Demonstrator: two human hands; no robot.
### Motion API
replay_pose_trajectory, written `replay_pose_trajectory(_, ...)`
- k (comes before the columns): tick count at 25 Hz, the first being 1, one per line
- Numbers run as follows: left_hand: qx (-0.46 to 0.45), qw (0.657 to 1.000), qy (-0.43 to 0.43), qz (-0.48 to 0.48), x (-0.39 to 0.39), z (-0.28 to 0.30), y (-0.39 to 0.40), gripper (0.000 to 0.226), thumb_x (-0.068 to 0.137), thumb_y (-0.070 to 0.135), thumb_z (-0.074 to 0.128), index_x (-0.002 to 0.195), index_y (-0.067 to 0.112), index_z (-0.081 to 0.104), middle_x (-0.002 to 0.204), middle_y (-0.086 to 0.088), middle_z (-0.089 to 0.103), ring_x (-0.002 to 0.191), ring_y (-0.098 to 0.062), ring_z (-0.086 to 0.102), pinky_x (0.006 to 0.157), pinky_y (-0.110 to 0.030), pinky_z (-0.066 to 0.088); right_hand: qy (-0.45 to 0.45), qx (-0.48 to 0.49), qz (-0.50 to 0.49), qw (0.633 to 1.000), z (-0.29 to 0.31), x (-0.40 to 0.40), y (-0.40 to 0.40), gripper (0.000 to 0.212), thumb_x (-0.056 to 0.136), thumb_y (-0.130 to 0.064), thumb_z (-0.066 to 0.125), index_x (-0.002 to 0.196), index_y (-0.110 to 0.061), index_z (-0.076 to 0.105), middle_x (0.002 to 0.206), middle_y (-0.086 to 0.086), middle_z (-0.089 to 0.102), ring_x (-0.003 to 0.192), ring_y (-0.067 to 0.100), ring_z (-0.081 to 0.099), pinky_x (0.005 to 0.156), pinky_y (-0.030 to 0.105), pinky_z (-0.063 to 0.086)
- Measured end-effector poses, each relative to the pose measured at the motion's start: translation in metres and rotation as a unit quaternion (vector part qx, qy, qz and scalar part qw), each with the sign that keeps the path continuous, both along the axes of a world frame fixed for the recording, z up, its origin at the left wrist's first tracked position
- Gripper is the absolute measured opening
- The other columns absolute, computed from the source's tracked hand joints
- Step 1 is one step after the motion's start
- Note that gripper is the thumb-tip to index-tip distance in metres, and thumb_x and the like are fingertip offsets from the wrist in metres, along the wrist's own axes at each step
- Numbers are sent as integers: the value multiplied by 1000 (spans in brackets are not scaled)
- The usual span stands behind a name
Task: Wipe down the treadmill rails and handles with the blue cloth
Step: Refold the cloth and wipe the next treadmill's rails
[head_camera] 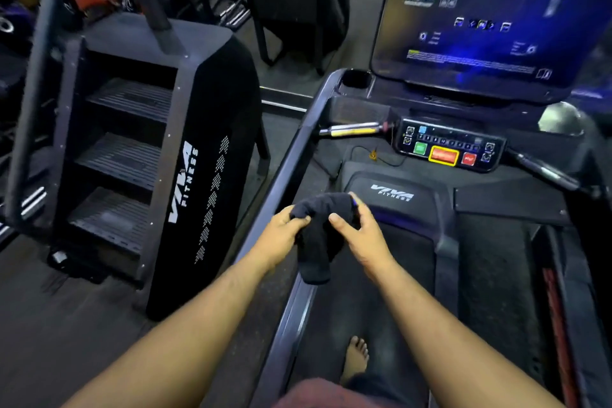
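Head view showed a person standing barefoot on a treadmill, and places below are given relative to its control panel (448,147). Far to the panel's left stood a stair-climber machine (159,156), apart from the treadmill. Nearer, the left rail (291,169) ran from beside the panel down toward the viewer, with no hand and no cloth on it. Below the panel and slightly left, the left hand (281,235) pinched a fold of the blue cloth (318,235), which looked dark and bunched, its lower end hanging just over the rail's inner edge. The right hand (361,235) gripped the cloth's other side, fingers curled into it. To the panel's right, a handle (543,172) stuck out, also untouched. Judging from this, the cloth was being gathered or folded and no wiping contact was under way; whether any rail was already wiped cannot be told, so rails and handles seemingly all remained
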State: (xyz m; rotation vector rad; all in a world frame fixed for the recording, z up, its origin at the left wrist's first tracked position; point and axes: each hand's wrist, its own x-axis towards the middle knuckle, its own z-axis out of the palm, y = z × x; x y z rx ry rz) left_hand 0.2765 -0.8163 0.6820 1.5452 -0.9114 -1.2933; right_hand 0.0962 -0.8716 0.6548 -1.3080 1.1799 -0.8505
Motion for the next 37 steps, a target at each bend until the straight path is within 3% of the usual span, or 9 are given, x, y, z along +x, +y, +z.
replay_pose_trajectory(5, 40, 992, 105, 58, -34, 1, -66, 24, 96, 25, 58, 120, 22, 56, 124, -7, 67, 112, -19, 65, 98, -39, 50, 20, 2, 13, 1000, 0, -37, -69, 28, 81, -25, 81, 97, -15, 60, 101, 4, 63, 93, 16, 61, 79, 20, 52)
replay_pose_trajectory(8, -14, 1000, -5, 8, -43, -6, -95, 53, 78, 36, 78, 124, 19, 57, 123, -3, 69, 115, -16, 65, 98, -37, 52, 11, -19, 14, 1000, 1, -42, -100, 32, 81, -28, 80, 99, -17, 55, 96, -2, 68, 86, 6, 62, 80, 26, 51)
replay_pose_trajectory(12, -38, 992, -106, 52, -46, -3, -139, 20, 85, 25, 75, 104, 20, 69, 104, -7, 73, 99, -22, 70, 91, -47, 56, 45, -23, 15, 999, 9, -45, -137, 43, 83, -28, 79, 115, -29, 50, 108, -11, 66, 95, -10, 59, 83, 8, 45)
replay_pose_trajectory(16, -76, 934, -348, 5, -30, -1, -190, 22, 82, 33, 78, 98, 22, 68, 91, 7, 63, 81, -8, 59, 70, -24, 48, 179, -89, 4, 980, 14, -36, -180, 41, 87, -42, 71, 116, -34, 43, 107, -6, 66, 96, 17, 63, 81, 36, 53)
replay_pose_trajectory(20, -77, 950, -303, 7, -13, -3, -251, 25, 85, 29, 75, 108, 26, 65, 78, 18, 60, 69, 2, 52, 65, -20, 42, 282, -174, -16, 944, 25, -9, -234, 42, 91, -38, 65, 120, -20, 42, 125, 2, 53, 104, 30, 60, 75, 39, 48)
replay_pose_trajectory(24, -69, 966, -247, 12, 12, -24, -323, 26, 88, 24, 70, 112, 27, 60, 99, 9, 68, 91, -13, 64, 81, -38, 55, 409, -280, -83, 864, 15, 31, -289, 44, 89, -32, 63, 124, -16, 45, 132, 7, 45, 118, 32, 53, 93, 49, 50)
replay_pose_trajectory(27, -46, 929, -366, -22, 33, -39, -368, 28, 90, 26, 63, 118, 29, 59, 110, 4, 69, 105, -21, 62, 91, -40, 49, 507, -330, 3, 796, -23, 71, -307, 60, 89, -35, 57, 144, -15, 42, 153, 10, 38, 145, 29, 32, 116, 61, 25)
replay_pose_trajectory(31, -71, 805, -585, -67, 69, -71, -362, 47, 98, 35, 51, 143, 22, 48, 151, -2, 46, 140, -22, 39, 106, -50, 33, 610, -315, 154, 710, -65, 95, -325, 77, 84, -64, 56, 147, -21, 42, 145, 11, 50, 138, 32, 42, 113, 67, 21)
replay_pose_trajectory(37, -30, 818, -539, -197, 81, -86, -371, 54, 105, 33, 27, 157, 22, 19, 167, 7, 5, 153, -10, -4, 121, -59, -1, 624, -232, 246, 704, -36, 113, -370, 67, 72, -70, 60, 120, -23, 52, 116, 6, 62, 109, 30, 57, 86, 47, 42)
